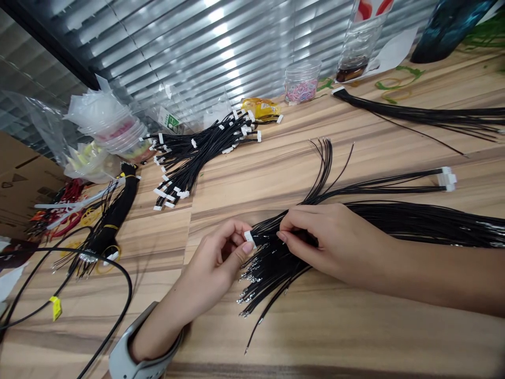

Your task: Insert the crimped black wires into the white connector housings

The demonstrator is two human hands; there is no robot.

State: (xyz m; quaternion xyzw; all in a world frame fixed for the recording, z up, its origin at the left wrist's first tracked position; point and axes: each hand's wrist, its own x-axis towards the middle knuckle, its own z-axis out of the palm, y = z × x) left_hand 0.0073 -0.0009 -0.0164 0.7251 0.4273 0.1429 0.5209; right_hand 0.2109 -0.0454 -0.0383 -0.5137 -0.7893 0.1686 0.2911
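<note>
My left hand pinches a small white connector between thumb and fingers. My right hand is closed in a pinch on thin black wires that run into that connector. Both hands rest over a loose bundle of black wires with bare metal tips, which stretches right across the wooden table. A grey watch band sits on my left wrist.
A heap of finished black wires with white connectors lies at the back. Two wired connectors lie to the right. Plastic bags and cups, a jar of coloured bands, another wire bundle and a black cable surround the spot.
</note>
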